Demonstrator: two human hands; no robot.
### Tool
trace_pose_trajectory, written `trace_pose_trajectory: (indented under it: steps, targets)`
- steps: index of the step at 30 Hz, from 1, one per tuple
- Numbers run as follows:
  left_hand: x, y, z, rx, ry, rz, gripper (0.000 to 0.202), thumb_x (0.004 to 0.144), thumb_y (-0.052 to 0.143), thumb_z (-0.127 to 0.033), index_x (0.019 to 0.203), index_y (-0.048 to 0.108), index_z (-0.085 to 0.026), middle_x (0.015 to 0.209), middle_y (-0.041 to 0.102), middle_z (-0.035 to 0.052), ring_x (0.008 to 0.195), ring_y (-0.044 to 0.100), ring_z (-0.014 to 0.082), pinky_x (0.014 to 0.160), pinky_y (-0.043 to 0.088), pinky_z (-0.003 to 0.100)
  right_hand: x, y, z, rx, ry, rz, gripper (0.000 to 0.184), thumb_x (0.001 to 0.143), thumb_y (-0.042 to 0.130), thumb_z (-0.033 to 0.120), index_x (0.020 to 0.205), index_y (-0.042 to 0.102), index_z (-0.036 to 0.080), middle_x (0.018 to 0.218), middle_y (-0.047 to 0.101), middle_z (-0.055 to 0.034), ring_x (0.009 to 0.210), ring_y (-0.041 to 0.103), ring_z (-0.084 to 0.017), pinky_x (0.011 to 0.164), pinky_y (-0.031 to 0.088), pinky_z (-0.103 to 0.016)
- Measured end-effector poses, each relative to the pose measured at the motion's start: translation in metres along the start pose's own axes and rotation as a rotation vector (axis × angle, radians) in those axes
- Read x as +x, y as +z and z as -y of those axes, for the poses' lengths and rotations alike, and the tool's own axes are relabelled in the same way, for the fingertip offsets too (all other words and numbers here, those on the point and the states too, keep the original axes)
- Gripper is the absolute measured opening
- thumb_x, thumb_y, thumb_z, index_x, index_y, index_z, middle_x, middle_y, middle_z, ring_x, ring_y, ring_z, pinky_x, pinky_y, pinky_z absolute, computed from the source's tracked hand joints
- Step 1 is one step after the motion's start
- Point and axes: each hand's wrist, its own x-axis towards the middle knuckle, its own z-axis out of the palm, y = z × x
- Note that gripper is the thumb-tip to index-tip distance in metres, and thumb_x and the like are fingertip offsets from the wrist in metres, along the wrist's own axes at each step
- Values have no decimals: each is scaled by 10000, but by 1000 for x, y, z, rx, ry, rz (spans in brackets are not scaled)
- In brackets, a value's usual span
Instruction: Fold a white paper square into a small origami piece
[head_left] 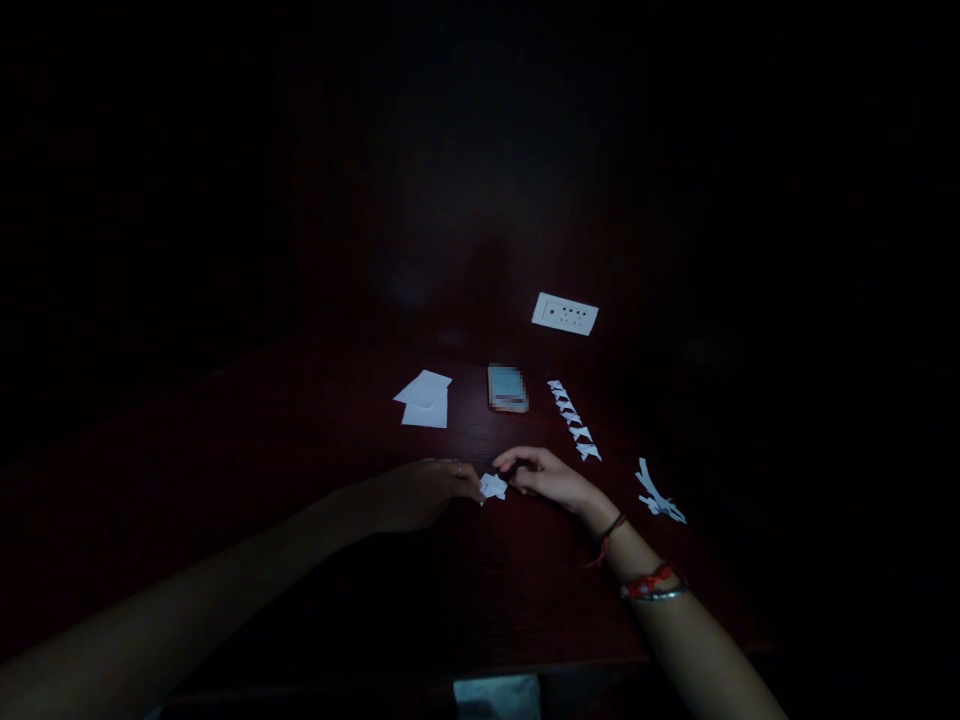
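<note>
A small white cut paper piece [493, 487] lies on the dark red table [300, 460] between my hands. My left hand [420, 493], a ring on one finger, lies low with its fingertips pinched on the piece's left edge. My right hand [541, 474] curls beside the right edge, fingers bent and touching the paper; red threads and a bangle circle that wrist. The scene is very dark.
White paper sheets [425, 399] lie behind my left hand. A phone [507, 388] rests at the centre. A row of small cut paper shapes [574, 420] runs to its right, paper scraps [658, 494] lie further right, and a white socket plate [565, 313] sits behind.
</note>
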Motion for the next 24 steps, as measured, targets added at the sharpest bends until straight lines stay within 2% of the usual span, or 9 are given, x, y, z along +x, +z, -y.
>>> trace_pose_trajectory:
  steps: [4, 6, 9, 12, 14, 18, 24]
  targets:
    - [4, 0, -1, 10, 11, -8, 543, 652, 345, 51, 1070, 465, -275, 1060, 488, -19, 946, 450, 126, 820, 329, 256, 2, 1, -1, -266, -206, -106, 321, 589, 619, 208, 906, 575, 184, 810, 485, -8, 653, 427, -84, 590, 355, -202]
    - [6, 1, -1, 38, 5, -4, 546, 662, 350, 41, 1089, 451, -285, 1057, 489, -16, 946, 450, 134, 816, 328, 263, 4, 2, -3, -350, -248, -138, 371, 542, 663, 210, 902, 578, 188, 808, 482, -6, 715, 434, -103, 645, 358, -217]
    - [9, 2, -3, 75, -5, -5, 503, 683, 363, 16, 1072, 466, -285, 1049, 496, -16, 941, 453, 142, 813, 326, 270, 6, 4, -7, -323, -164, -123, 364, 543, 653, 166, 898, 575, 180, 792, 485, 3, 673, 425, -89, 616, 357, -206]
    - [9, 3, -5, 80, -2, -13, 467, 688, 369, 7, 1044, 485, -273, 1051, 498, -22, 937, 457, 137, 811, 326, 260, 7, 4, -11, -191, -33, -63, 353, 559, 615, 120, 905, 566, 163, 747, 478, 19, 571, 384, -56, 522, 331, -175]
    - [9, 3, -5, 81, 1, -18, 470, 682, 366, 14, 1039, 486, -268, 1054, 496, -24, 934, 458, 133, 804, 330, 252, 8, 4, -12, -124, 3, -44, 352, 560, 610, 120, 908, 564, 155, 718, 472, 28, 541, 364, -45, 495, 313, -167]
    - [10, 5, -4, 76, 9, -34, 484, 665, 361, 29, 1035, 480, -260, 1059, 488, -22, 933, 453, 130, 800, 332, 248, 10, 5, -12, -68, 9, -85, 353, 521, 636, 121, 869, 580, 149, 672, 463, 40, 528, 359, -41, 490, 306, -167]
    - [11, 9, -3, 122, -18, -18, 417, 701, 364, -4, 1019, 486, -246, 1012, 498, 3, 889, 461, 147, 759, 350, 259, 11, 6, -7, 167, 142, -94, 309, 498, 542, -10, 774, 578, 124, 633, 487, 35, 525, 424, -49, 531, 365, -188]
